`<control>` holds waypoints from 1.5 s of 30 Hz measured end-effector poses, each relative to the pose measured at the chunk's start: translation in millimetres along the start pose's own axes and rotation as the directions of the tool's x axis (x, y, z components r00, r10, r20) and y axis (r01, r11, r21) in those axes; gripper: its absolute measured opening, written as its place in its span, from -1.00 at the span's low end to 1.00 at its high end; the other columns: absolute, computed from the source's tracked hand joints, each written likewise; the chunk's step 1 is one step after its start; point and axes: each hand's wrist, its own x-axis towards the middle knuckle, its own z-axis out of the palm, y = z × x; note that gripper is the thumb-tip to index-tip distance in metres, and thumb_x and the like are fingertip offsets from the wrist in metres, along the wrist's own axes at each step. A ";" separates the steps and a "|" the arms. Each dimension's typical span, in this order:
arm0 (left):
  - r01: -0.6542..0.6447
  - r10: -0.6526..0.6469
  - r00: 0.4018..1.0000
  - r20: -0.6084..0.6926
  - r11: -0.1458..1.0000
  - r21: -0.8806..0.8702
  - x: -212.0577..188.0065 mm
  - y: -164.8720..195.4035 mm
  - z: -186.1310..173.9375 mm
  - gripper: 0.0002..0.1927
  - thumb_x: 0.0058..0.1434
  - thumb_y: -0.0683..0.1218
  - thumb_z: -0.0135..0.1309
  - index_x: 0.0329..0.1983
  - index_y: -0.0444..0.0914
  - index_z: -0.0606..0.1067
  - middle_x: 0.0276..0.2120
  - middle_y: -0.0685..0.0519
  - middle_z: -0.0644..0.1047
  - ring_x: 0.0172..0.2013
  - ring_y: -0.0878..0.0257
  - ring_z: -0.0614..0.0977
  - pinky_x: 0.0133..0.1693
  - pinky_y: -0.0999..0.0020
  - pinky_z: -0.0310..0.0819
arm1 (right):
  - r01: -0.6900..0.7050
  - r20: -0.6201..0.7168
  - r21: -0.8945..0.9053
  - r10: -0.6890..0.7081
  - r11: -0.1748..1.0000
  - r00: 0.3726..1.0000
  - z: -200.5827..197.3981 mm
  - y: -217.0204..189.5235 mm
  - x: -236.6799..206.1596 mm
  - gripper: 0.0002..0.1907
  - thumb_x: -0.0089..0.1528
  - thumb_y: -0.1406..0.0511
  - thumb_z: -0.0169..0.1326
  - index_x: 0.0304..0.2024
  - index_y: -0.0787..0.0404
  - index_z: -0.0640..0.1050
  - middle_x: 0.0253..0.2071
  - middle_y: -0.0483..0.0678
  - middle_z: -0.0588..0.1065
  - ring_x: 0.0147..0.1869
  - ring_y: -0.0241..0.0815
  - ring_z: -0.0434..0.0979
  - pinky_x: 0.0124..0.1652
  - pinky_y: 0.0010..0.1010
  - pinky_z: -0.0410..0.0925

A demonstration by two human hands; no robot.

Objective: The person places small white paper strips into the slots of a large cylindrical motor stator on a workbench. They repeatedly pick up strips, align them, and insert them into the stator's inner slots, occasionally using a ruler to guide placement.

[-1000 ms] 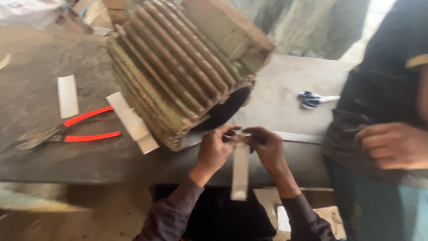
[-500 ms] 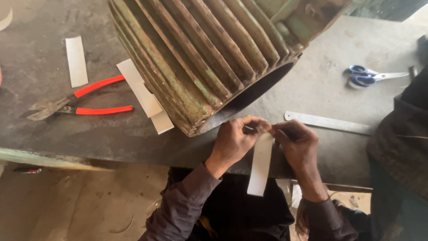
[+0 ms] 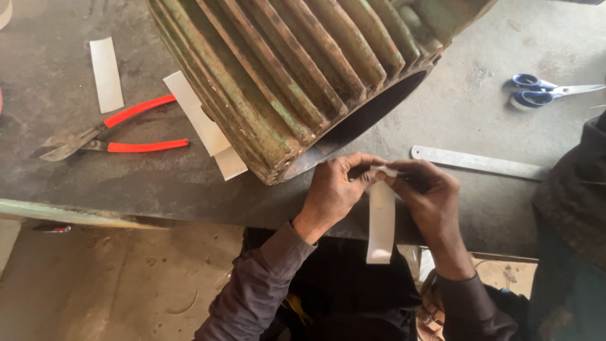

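White paper strip (image 3: 381, 221) pinched at its top by both hands' fingers (image 3: 361, 172), hanging over the desk (image 3: 189, 189) edge.
Left hand (image 3: 334, 189) and right hand (image 3: 429, 192) grip close together; the strip could crease or tear, or brush the rusty finned motor housing (image 3: 297, 69) just beyond.

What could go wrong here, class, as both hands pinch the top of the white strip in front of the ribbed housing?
1. The white strip hangs free past the bench edge; held only at its top by the left hand and right hand, it might crease or slip.
2. The heavy ribbed housing lies on its rounded side near the knuckles; if it rolled, it could pinch them.
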 end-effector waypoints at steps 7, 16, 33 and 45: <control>-0.034 0.031 0.991 -0.131 0.999 -0.023 1.2 -3.0 0.4 -0.72 0.33 0.05 0.21 -0.07 -0.22 0.66 -0.31 0.08 0.72 -0.35 0.41 0.70 -0.33 0.50 0.59 | -0.110 -0.001 0.002 0.110 0.994 0.994 -4.0 -0.7 0.0 -0.61 0.13 0.23 0.26 -0.01 0.18 0.56 -0.21 -0.08 0.62 -0.17 -0.28 0.65 -0.22 -0.45 0.58; -0.175 0.172 0.985 0.035 0.967 0.186 -2.5 -7.5 1.7 -0.62 0.30 0.19 0.18 -0.20 -0.21 0.69 -0.37 0.08 0.69 -0.40 0.34 0.71 -0.38 0.48 0.54 | -0.025 -0.092 0.095 0.034 0.995 0.995 -9.1 16.7 -1.1 -0.83 0.30 0.28 0.24 -0.30 0.24 0.58 -0.41 -0.06 0.54 -0.42 -0.32 0.49 -0.45 -0.50 0.36; -0.177 0.086 0.951 0.299 0.940 0.293 -6.5 -16.4 12.3 -0.55 0.52 0.16 -0.15 -0.17 -0.22 0.62 -0.50 -0.02 0.59 -0.54 0.21 0.63 -0.46 0.35 0.50 | 0.136 -0.238 0.129 -0.103 0.982 0.966 -7.5 8.6 -4.8 -0.90 0.31 0.36 0.24 -0.20 0.25 0.57 -0.30 -0.03 0.60 -0.31 -0.31 0.59 -0.38 -0.50 0.44; -0.171 0.157 0.968 0.195 0.984 0.059 -7.0 17.8 15.9 -0.72 0.30 0.00 0.09 -0.12 -0.29 0.63 -0.38 -0.04 0.68 -0.40 0.11 0.77 -0.38 0.25 0.62 | 0.030 -0.308 0.029 -0.019 0.999 0.951 -19.8 -0.3 -8.6 -0.90 0.31 0.37 0.18 -0.27 0.27 0.55 -0.42 -0.16 0.49 -0.36 -0.40 0.44 -0.36 -0.52 0.33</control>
